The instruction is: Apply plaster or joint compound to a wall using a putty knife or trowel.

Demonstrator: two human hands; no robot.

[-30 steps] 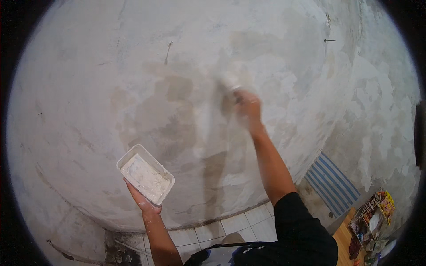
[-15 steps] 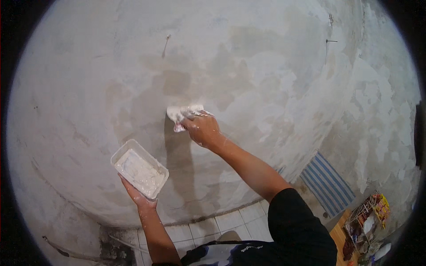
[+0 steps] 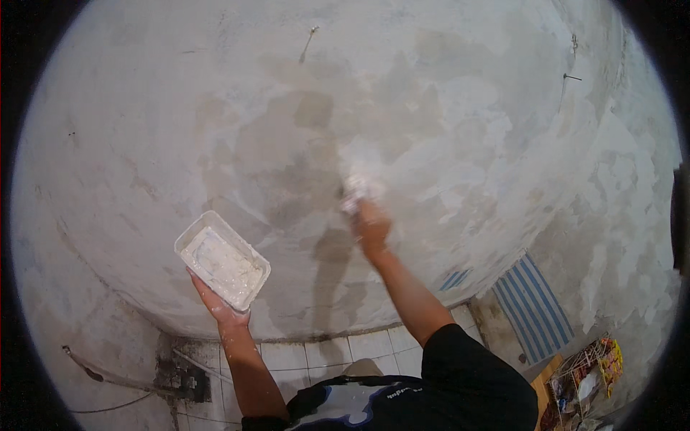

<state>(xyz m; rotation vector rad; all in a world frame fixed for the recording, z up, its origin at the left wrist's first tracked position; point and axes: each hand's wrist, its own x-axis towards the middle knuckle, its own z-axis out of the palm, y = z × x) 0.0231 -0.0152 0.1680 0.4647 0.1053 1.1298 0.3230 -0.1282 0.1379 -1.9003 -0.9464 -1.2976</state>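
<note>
White paste lies lumpy in my rectangular plastic tub.
My left hand cups it from below; higher and right of the tub, my right hand grips a white-smeared thing, too blurred to identify.

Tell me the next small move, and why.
Probably sweep the right hand, with its blurred white wad, up and left across the wall: a darker patch shows there, and the left hand holds the white tray lower, off that path. Whether the wad touches the wall is too blurred to tell.
</note>
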